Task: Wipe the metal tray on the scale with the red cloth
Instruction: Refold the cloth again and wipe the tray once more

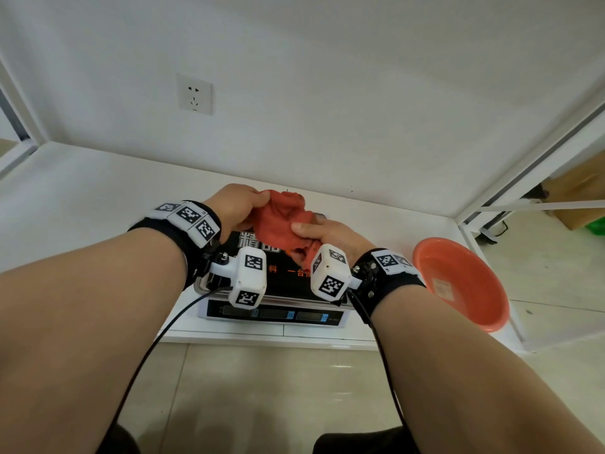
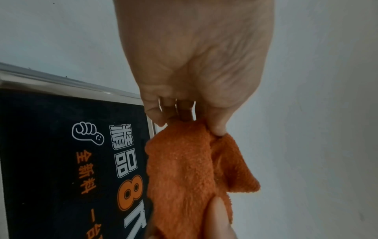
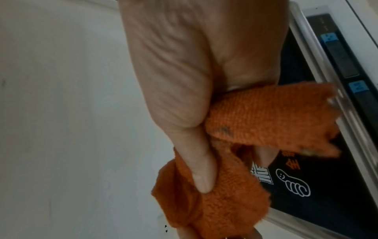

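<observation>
Nearest the viewer, the scale sits at the front edge of the white counter, its display strip facing forward. On top of it lies the metal tray, a shallow steel pan with a raised, polished rim; a dark printed film covers its floor. Above the far half of the tray, both hands hold the red cloth clear of the metal. The left hand pinches one bunched end between thumb and curled fingers; the right hand grips the other end, thumb pressed into the pile, with a frayed tail hanging from the palm. The cloth is soft terry, light and limp; it will fold to any shape and judged best gathered into a pad under a flat palm rather than held by its ends. The tray appears rigid and smooth, likely slippery under the cloth, and may shift on the scale if pushed sideways; steadying it at the rim would be prudent. To the right an orange basin overhangs the counter edge. Beyond, a wall socket.
</observation>
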### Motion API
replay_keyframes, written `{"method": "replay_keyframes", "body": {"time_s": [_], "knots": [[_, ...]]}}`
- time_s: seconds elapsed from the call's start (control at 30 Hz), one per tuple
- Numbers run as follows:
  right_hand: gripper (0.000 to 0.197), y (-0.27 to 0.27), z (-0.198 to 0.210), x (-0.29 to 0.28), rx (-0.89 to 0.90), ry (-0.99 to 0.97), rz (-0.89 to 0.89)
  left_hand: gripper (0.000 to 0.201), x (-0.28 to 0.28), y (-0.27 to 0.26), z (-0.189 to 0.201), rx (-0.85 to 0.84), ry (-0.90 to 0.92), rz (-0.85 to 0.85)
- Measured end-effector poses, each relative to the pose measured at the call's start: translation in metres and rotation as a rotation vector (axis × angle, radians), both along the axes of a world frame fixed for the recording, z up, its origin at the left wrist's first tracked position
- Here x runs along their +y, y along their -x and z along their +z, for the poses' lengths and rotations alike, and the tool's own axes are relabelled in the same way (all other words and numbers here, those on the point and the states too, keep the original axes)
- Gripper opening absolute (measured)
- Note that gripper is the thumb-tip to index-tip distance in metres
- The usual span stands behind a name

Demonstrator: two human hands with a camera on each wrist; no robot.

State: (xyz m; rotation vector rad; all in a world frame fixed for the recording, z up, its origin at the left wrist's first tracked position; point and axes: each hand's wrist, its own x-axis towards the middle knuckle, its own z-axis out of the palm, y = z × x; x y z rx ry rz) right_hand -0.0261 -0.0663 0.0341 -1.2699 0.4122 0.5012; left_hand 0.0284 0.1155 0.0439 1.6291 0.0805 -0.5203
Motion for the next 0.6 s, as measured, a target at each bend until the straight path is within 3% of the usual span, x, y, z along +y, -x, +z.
{"method": "replay_keyframes", "body": {"time_s": [0.13,0.23,0.47,0.6], "knots": [[0.011,-0.0009,0.0019,-0.0001,0.018,-0.033,0.050,0.009,0.0011,0.0003,0.0007,-0.022,-0.118,-0.034],[0.010,-0.0003,0.0030,0.0007,0.018,-0.038,0.054,0.015,0.0022,0.0011,0.0018,-0.072,-0.185,-0.024],[0.009,-0.0030,0.0037,0.0020,0.001,-0.048,0.036,0.009,-0.0037,0.0048,0.0040,0.060,-0.037,-0.065],[0.007,-0.0031,0.0046,0.0013,0.005,-0.043,0.004,0.028,0.0007,0.0070,0.0011,0.137,-0.053,-0.095]]}}
